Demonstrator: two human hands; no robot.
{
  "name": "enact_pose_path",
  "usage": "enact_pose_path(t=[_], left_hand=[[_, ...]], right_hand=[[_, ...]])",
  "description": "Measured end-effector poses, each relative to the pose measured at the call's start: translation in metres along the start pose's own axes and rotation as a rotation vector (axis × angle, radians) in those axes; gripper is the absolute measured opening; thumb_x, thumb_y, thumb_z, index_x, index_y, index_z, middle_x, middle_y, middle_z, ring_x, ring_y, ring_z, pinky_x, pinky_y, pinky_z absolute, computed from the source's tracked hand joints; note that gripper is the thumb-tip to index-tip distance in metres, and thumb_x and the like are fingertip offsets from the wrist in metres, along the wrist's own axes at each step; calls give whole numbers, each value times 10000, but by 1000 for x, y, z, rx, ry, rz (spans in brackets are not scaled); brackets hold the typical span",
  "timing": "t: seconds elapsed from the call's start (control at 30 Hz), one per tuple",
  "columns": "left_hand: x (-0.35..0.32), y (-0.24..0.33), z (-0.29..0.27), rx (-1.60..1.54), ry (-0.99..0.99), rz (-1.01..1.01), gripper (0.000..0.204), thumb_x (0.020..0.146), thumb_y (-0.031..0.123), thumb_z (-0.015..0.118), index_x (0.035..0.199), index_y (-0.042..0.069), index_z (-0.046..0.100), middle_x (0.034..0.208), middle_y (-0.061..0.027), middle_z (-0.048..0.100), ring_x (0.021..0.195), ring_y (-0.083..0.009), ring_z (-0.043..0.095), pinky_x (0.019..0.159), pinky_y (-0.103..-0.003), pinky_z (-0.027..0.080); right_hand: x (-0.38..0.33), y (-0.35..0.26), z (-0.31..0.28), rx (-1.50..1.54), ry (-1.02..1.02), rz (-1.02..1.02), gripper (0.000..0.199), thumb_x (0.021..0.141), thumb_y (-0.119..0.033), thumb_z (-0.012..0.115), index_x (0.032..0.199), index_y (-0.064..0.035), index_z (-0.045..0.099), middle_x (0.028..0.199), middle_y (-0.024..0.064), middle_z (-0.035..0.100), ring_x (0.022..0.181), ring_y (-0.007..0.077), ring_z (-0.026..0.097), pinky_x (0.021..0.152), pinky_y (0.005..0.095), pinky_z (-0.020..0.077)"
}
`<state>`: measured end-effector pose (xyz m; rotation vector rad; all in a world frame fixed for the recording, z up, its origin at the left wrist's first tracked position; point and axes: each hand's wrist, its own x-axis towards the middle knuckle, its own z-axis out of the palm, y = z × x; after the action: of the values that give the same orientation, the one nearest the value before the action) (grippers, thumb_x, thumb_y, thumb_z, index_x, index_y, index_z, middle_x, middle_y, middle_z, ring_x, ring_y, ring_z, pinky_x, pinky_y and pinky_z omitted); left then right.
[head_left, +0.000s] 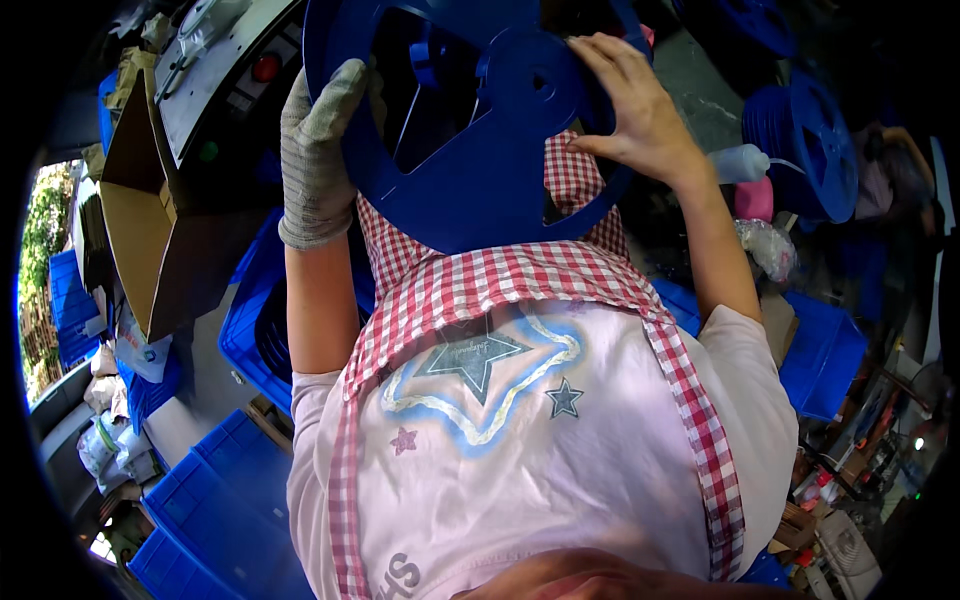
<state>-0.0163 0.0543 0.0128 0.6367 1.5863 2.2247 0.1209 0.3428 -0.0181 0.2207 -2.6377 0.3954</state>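
Observation:
In front of my apron is a large blue plastic reel (450,195) with a round hub and wide cut-out windows. My left hand (320,150), in a grey knitted glove, grips the reel's left edge with a finger or thumb over the flange. Its other fingers are hidden behind. My bare right hand (640,115) reaches over the reel's right side. Its fingers are stretched toward the hub and the thumb is held well apart, below them. Whether those fingertips press on the hub cannot be made out.
An open cardboard box (140,225) stands at the left, beside a machine with a red button (266,67). Blue crates (215,510) are at the lower left. More blue reels (800,145) are at the right, near a clear bottle (738,163) and a blue bin (822,355).

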Motion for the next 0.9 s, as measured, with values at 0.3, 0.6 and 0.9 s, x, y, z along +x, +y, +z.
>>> enact_pose_path(t=[0.3, 0.6, 0.9], left_hand=[[9, 21, 3, 103, -219, 153, 451, 929, 464, 546, 1138, 65, 570, 792, 1, 646, 681, -115, 638, 673, -248, 515], [-25, 0, 82, 1010, -464, 512, 460, 867, 392, 636, 1111, 15, 538, 737, -128, 630, 623, -286, 653, 565, -345, 517], [-20, -21, 82, 1137, -747, 517, 372, 857, 429, 607, 979, 85, 535, 674, -71, 596, 596, -248, 636, 498, -350, 485]], right_hand=[[-29, 40, -3, 151, 155, 185, 764, 609, -302, 784, 1303, -101, 538, 1132, 98, 560, 1049, 254, 573, 917, 395, 481], [-22, 3, 45, 2259, 243, 762, 622, 839, -518, 528, 1195, -8, 524, 1008, 149, 573, 903, 253, 589, 807, 348, 502], [13, -23, 45, 2454, 12, 693, 630, 877, -551, 473, 1211, -18, 498, 1058, 185, 575, 926, 293, 599, 784, 366, 528]])
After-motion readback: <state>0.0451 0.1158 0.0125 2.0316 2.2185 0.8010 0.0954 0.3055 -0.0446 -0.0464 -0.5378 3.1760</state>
